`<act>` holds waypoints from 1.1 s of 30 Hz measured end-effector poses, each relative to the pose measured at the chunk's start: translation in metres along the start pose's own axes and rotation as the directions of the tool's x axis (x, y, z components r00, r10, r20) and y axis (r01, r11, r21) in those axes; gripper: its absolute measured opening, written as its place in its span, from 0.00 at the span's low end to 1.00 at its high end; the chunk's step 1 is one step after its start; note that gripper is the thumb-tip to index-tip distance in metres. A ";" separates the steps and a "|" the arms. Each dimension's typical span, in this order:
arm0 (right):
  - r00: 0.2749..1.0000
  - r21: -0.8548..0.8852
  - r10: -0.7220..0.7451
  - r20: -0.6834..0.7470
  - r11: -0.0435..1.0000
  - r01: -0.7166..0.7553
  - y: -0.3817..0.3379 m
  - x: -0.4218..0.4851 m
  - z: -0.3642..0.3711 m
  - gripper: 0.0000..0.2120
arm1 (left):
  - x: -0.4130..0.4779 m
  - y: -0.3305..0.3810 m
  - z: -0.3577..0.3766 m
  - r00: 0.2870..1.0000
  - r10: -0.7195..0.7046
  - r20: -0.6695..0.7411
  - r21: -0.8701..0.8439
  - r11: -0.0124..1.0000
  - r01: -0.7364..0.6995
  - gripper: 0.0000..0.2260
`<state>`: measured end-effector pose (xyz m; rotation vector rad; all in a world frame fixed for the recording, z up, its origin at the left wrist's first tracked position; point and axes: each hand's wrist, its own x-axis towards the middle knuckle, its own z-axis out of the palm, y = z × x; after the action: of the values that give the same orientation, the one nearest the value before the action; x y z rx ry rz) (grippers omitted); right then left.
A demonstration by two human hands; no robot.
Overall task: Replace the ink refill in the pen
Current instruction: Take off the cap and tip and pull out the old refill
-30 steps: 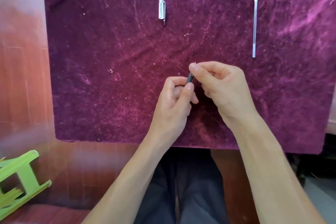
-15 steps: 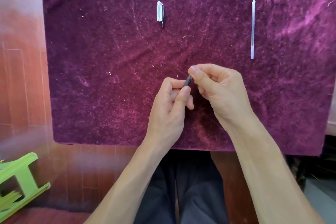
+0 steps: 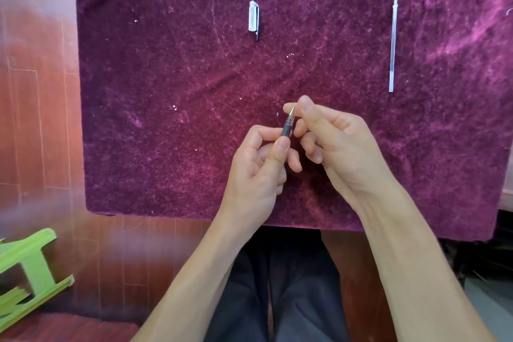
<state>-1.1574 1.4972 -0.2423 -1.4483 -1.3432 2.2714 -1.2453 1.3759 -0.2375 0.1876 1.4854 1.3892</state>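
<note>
Pen (image 3: 288, 124), centre frame: left hand (image 3: 258, 169) clamped on barrel, right hand (image 3: 333, 141) pinching tip. Refill (image 3: 392, 44) upper right, cap (image 3: 253, 19) upper centre

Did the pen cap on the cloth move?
No. The pen cap lies at the same spot on the purple cloth, same spacing from the refill; only the camera shifted.

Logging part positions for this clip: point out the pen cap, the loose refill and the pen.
pen cap (image 3: 254, 18), head view, middle of its clear body
loose refill (image 3: 392, 44), head view, mid-length of the tube
pen (image 3: 288, 125), head view, dark grip section
</note>
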 end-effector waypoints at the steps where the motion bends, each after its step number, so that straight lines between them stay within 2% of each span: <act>1: 1.000 -0.013 -0.005 -0.011 1.000 0.005 0.000 -0.001 0.000 0.12 | 0.000 0.000 0.000 1.000 0.009 0.000 0.006 1.000 -0.009 0.04; 7: 0.998 -0.052 -0.062 -0.023 0.997 0.060 -0.002 0.001 -0.002 0.07 | 0.005 0.000 0.003 0.999 0.030 0.023 0.018 0.999 -0.031 0.04; 14: 0.997 -0.094 -0.060 0.046 0.994 0.064 -0.003 0.004 -0.008 0.09 | 0.006 -0.004 0.000 0.998 0.049 0.030 0.045 0.998 -0.050 0.04; 18: 0.996 -0.111 -0.082 0.025 0.990 0.084 -0.003 0.006 -0.009 0.04 | 0.005 -0.005 -0.001 0.998 0.042 0.041 0.076 0.996 -0.045 0.04; 27: 0.995 -0.107 -0.027 0.100 0.994 0.038 -0.004 0.009 -0.016 0.08 | 0.006 -0.011 -0.001 0.999 0.040 0.032 0.083 0.996 -0.042 0.06; 33: 0.994 -0.133 -0.029 0.102 0.990 0.043 -0.005 0.011 -0.018 0.06 | 0.007 -0.011 0.002 0.998 0.039 0.040 0.079 0.996 -0.042 0.06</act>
<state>-1.1507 1.5169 -0.2484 -1.3522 -1.5673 2.2989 -1.2415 1.3784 -0.2497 0.2951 1.5137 1.3518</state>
